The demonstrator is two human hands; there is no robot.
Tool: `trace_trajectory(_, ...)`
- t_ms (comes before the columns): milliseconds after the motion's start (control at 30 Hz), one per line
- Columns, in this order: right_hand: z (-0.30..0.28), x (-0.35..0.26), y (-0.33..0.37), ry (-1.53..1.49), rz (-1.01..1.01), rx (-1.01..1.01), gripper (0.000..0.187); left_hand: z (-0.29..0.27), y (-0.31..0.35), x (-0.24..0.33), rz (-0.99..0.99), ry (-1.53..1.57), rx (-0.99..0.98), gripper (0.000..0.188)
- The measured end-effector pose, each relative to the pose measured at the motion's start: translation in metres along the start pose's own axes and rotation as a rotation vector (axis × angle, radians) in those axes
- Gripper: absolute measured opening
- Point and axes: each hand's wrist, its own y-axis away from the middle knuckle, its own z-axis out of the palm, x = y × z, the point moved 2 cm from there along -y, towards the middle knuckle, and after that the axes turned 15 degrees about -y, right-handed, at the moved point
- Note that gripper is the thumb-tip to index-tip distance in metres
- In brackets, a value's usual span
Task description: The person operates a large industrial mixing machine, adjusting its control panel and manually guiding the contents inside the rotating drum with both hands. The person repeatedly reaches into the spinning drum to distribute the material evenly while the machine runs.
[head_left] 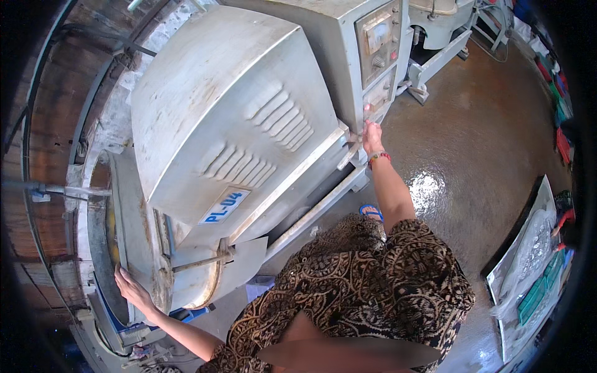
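Observation:
My left hand (132, 291) rests with fingers stretched along the rim of a round metal tub (129, 230) at the lower left of a big grey machine. Some yellow shows inside the tub; its contents are mostly hidden. My right hand (373, 135), with a beaded bracelet at its wrist, reaches to the lower front panel (378, 96) of the machine's grey control cabinet (323, 25). Its fingers look bent together against the panel, and whatever is under them is too small to make out. Between my hands stands the louvred metal housing (233, 105), with a label plate on its side.
A gauge (378, 34) and knobs sit on the upper panel. Another grey machine (435, 25) stands at the far right. The brown floor (460, 137) looks wet and shiny. At the right, a pale board (522, 273) carries clear plastic and a green item (541, 289).

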Motion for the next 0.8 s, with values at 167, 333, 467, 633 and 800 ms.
trace_trajectory(167,0.006,-0.012,0.009,0.019,0.136,0.080,0.009,0.023,-0.009,0.007,-0.062,-0.279,-0.054,0.049)
trace_trajectory(333,0.004,-0.026,0.002,0.052,0.288,-0.020,0.012,0.042,-0.010,-0.011,-0.024,-0.364,0.040,0.053)
trace_trajectory(467,-0.003,-0.050,-0.005,0.268,0.400,-0.078,0.019,0.052,-0.010,-0.027,-0.126,-0.305,0.052,0.048)
trace_trajectory(633,0.035,-0.120,0.012,0.392,-0.359,-0.079,0.024,0.059,-0.011,-0.033,-0.201,-0.476,0.059,0.044)
trace_trajectory(800,0.117,-0.186,0.049,0.568,-0.747,-0.385,0.043,0.058,-0.013,-0.033,-0.151,-0.201,0.118,0.040)
